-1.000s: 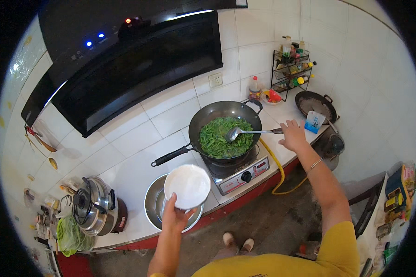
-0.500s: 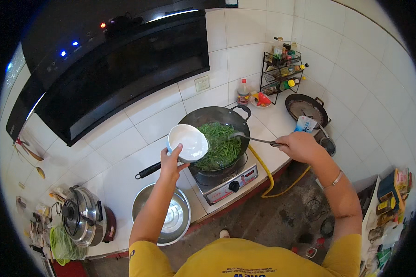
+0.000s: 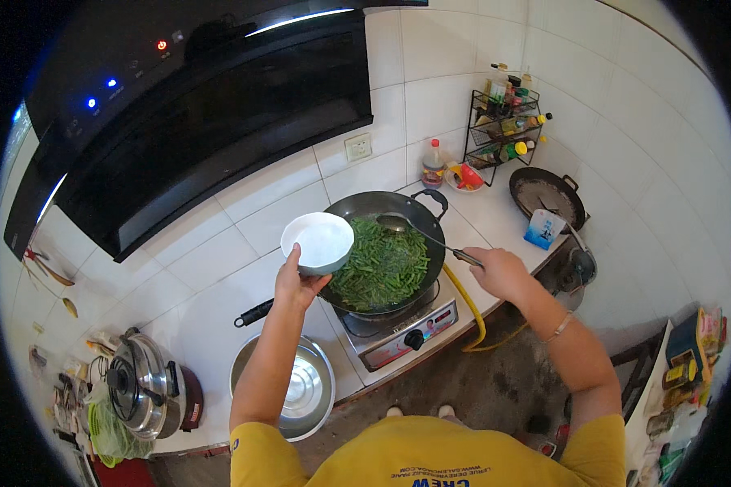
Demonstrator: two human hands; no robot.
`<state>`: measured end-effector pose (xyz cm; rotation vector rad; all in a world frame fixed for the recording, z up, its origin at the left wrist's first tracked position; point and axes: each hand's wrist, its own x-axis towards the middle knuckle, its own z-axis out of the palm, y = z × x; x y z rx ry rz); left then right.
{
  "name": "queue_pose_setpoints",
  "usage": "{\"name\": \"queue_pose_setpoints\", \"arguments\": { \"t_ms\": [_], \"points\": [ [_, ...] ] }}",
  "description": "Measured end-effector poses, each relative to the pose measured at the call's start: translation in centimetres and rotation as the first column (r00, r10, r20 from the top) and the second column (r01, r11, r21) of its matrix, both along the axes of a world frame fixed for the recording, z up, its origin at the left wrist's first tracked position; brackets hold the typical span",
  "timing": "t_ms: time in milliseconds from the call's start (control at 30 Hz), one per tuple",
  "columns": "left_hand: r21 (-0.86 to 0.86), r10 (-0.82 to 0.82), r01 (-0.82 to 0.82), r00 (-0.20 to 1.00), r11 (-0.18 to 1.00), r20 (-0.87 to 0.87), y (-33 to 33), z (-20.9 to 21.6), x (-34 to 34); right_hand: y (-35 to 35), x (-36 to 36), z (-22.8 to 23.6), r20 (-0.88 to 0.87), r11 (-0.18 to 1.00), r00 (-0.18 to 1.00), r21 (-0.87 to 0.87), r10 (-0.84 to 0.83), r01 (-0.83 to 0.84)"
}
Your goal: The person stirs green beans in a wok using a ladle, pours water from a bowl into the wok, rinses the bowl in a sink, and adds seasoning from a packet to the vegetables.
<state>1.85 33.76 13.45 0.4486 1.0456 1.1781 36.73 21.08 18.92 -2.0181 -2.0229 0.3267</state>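
My left hand (image 3: 297,284) grips a white bowl (image 3: 320,237) by its side, just left of and slightly over the wok's rim. In the dark wok (image 3: 352,208) lie chopped green beans (image 3: 386,268) in some liquid. My right hand (image 3: 498,271) is closed round the handle of a metal ladle (image 3: 395,221), whose head rests among the beans toward the far side of the wok. The wok sits on a gas stove (image 3: 406,334) with a black knob; its long black handle (image 3: 254,313) points left.
A steel basin (image 3: 322,402) stands left of the stove, with a pressure cooker (image 3: 142,385) farther left. Behind on the right are a sauce bottle (image 3: 433,168), a rack of bottles (image 3: 503,122), a second pan (image 3: 544,192) and a blue-white packet (image 3: 544,230). A yellow hose (image 3: 469,312) runs beside the stove.
The bowl has gone from tipped toward the wok to nearly level, moving slightly left. My right hand has shifted a little left and nearer, while the ladle's head has moved to the wok's far side.
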Motion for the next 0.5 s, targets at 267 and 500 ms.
{"name": "queue_pose_setpoints", "arguments": {
  "t_ms": [267,500],
  "points": [
    [-0.018,0.125,-0.125,0.992,0.992,0.006,-4.0,1.4,1.1,2.7,1.6,-3.9,-0.216,0.951,0.934,-0.054,0.286,-0.304],
    [-0.007,0.255,-0.255,0.963,0.967,0.085,-7.0,0.6,1.7,-0.1,2.5,3.6,0.147,0.862,0.86,-0.238,0.488,-0.448]
  ]
}}
